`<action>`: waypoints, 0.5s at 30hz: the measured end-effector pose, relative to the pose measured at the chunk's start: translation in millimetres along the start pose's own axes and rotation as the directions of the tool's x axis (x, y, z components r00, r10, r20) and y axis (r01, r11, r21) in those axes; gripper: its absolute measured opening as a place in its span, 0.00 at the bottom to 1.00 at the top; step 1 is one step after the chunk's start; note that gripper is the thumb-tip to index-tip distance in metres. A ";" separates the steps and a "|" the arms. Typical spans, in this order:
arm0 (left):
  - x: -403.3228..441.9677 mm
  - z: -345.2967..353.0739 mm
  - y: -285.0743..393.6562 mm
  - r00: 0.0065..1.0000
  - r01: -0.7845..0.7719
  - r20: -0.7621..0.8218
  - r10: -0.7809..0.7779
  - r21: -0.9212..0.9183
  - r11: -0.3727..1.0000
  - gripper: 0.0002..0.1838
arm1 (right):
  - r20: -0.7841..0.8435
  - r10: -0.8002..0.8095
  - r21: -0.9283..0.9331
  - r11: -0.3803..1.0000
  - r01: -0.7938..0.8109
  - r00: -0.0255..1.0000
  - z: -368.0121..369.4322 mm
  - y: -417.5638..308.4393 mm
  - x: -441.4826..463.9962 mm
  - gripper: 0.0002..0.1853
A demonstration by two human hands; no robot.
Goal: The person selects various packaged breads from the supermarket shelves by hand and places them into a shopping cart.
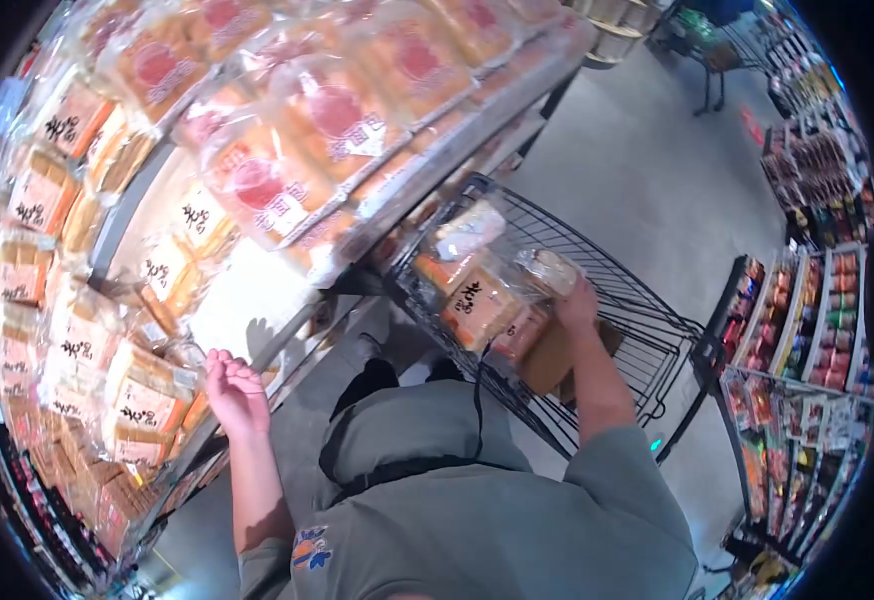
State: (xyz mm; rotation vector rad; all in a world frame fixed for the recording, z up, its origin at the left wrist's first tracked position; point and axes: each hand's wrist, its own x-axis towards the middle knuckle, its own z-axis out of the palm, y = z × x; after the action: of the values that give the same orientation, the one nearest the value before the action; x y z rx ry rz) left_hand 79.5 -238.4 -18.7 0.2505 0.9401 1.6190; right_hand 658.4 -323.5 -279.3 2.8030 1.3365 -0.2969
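Observation:
Inside the black wire shopping cart [602, 240], my right hand [577, 305] is closed on a clear-wrapped package [549, 270]. Beside it in the cart lie a bread pack with black lettering [479, 308], a white-wrapped item [470, 232] and a brown cardboard box [554, 362]. My left hand [235, 390] is raised at the shelf edge, palm up with its fingers curled but apart, and nothing shows in it. Nearest to it are wrapped bread packs [145, 405] and a bare white shelf surface [247, 305].
Bread packs with red round prints [337, 105] fill the upper shelf, whose edge runs above the cart. More packs [37, 195] stand at the left. Shelves of packaged goods [807, 320] line the right. Another cart [722, 55] is at the top right.

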 end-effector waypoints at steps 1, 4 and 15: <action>-2.3 3.8 0.6 1.000 -0.004 -0.002 0.004 0.013 1.000 0.08 | 0.050 0.089 0.078 0.993 -0.093 0.995 -1.0 7.5 3.3 0.29; -2.3 5.2 1.5 1.000 0.007 0.026 -0.008 0.027 1.000 0.08 | 0.474 0.112 0.197 0.954 -0.228 0.874 -0.3 27.4 13.6 0.26; -0.1 -8.8 -4.6 0.997 0.063 0.033 -0.066 0.079 0.995 0.11 | 0.411 0.112 -0.013 0.993 -0.117 0.905 4.5 13.2 3.0 0.28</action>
State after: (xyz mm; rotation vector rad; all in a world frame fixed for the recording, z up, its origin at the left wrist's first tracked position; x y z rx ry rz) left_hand 77.4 -242.3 -27.6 0.2995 0.9756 1.5163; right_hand 669.8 -330.0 -285.1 2.6062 1.0709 -0.8379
